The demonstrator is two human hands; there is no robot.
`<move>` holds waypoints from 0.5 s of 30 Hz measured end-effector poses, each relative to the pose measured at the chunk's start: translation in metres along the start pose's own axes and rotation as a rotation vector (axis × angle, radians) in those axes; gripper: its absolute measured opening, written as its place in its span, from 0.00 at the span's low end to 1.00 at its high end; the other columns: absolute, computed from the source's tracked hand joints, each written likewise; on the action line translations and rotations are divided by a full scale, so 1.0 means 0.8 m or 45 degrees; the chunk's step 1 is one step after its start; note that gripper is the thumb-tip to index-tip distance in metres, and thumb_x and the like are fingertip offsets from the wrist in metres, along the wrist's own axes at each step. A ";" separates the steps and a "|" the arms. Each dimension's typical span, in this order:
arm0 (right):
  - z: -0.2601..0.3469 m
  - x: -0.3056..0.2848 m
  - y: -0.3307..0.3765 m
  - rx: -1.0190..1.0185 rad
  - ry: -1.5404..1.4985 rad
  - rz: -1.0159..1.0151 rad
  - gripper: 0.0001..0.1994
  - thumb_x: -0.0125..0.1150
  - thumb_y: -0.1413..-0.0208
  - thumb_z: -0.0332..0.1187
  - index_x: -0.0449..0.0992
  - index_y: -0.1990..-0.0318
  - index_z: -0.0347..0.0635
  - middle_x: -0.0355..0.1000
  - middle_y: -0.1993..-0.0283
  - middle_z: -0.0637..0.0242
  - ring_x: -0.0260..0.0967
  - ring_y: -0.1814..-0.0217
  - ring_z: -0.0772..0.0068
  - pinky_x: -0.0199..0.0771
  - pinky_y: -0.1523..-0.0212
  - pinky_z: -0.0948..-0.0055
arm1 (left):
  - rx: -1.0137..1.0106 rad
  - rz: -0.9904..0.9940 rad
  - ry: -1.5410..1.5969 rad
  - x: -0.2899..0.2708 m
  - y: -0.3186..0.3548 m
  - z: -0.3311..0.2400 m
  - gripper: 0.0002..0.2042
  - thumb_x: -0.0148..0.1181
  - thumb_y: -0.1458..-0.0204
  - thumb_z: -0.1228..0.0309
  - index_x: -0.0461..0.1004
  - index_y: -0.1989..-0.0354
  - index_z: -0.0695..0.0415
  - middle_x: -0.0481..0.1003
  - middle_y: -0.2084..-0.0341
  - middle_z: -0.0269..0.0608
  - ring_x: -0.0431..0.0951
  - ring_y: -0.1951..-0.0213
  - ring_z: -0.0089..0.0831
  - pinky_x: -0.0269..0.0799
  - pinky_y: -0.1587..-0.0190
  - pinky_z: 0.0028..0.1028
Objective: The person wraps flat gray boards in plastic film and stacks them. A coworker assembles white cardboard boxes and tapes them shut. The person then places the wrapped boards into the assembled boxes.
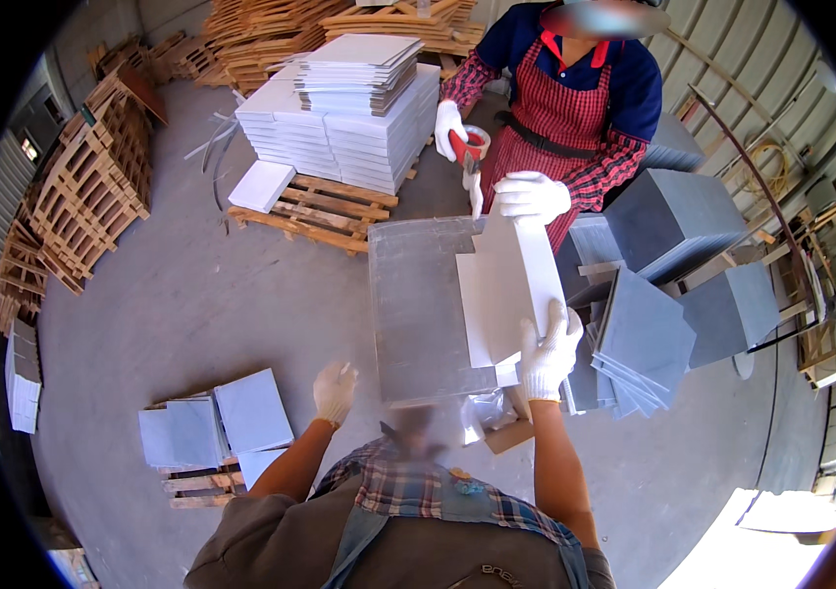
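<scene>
A white cardboard box (534,263) stands on edge on a grey tabletop (418,304), with white flaps (489,314) extending to its left. My right hand (550,351), in a white knit glove, grips the box's near end, thumb on one side and fingers on the other. My left hand (336,395), gloved too, hangs left of the table's near corner, holding nothing, its fingers loosely bent and apart. Across the table a person in a red checked apron (560,108) holds a red tape dispenser (470,145) in one gloved hand. Their other gloved hand (533,196) presses on the box's far end.
Stacks of flat white cartons (339,123) sit on a wooden pallet (325,208) at the far left. Grey panels (644,334) are piled right of the table. More panels (253,410) lie on a low pallet at near left. Clear plastic (485,412) lies by the table's near edge.
</scene>
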State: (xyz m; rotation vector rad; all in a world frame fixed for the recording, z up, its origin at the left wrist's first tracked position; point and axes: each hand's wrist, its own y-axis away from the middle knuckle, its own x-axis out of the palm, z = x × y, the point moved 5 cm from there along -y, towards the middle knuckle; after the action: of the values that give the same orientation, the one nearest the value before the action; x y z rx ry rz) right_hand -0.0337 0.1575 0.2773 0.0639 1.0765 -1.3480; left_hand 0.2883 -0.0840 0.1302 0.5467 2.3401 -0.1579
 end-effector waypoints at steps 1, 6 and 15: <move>0.000 0.001 0.004 0.008 -0.012 0.020 0.31 0.73 0.52 0.35 0.70 0.37 0.48 0.65 0.39 0.43 0.69 0.41 0.39 0.74 0.44 0.52 | 0.011 -0.037 -0.015 -0.005 0.011 0.023 0.18 0.61 0.47 0.62 0.80 0.52 0.62 0.81 0.60 0.53 0.83 0.59 0.46 0.76 0.53 0.38; 0.003 0.000 0.004 -0.003 -0.007 -0.007 0.32 0.73 0.52 0.35 0.69 0.38 0.48 0.66 0.40 0.44 0.69 0.41 0.39 0.74 0.44 0.52 | 0.027 -0.005 0.000 0.003 0.018 0.034 0.18 0.59 0.46 0.62 0.79 0.52 0.62 0.82 0.62 0.52 0.83 0.62 0.43 0.76 0.54 0.36; 0.025 0.008 -0.005 0.010 0.028 -0.016 0.30 0.72 0.51 0.35 0.70 0.39 0.50 0.65 0.39 0.48 0.71 0.43 0.42 0.76 0.46 0.53 | 0.179 0.394 0.388 0.030 -0.080 -0.079 0.18 0.58 0.43 0.62 0.78 0.52 0.64 0.81 0.63 0.51 0.83 0.65 0.39 0.75 0.56 0.35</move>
State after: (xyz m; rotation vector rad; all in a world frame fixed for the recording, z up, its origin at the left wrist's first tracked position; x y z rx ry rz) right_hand -0.0262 0.1401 0.2861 0.0778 1.0917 -1.3656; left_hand 0.2058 -0.1173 0.1575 1.0575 2.5093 -0.0997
